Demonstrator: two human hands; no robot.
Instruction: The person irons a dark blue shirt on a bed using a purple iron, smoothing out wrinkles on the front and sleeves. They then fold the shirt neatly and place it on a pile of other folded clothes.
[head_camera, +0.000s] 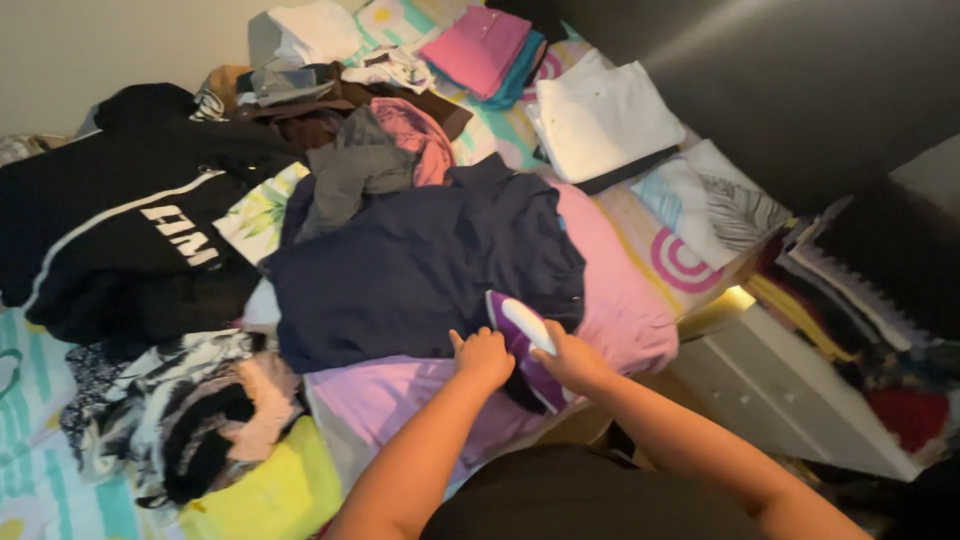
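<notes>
Right hand (572, 362) gripping iron (520, 335), tip up-left

iron (527, 340) base hidden — right shelf blurred

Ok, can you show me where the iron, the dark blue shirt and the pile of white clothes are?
Purple and white iron (520, 335), head view, on its white handle.
Dark blue shirt (420, 270), head view, middle of the cloth.
Pile of white clothes (600, 120), head view, on the top folded piece.
</notes>
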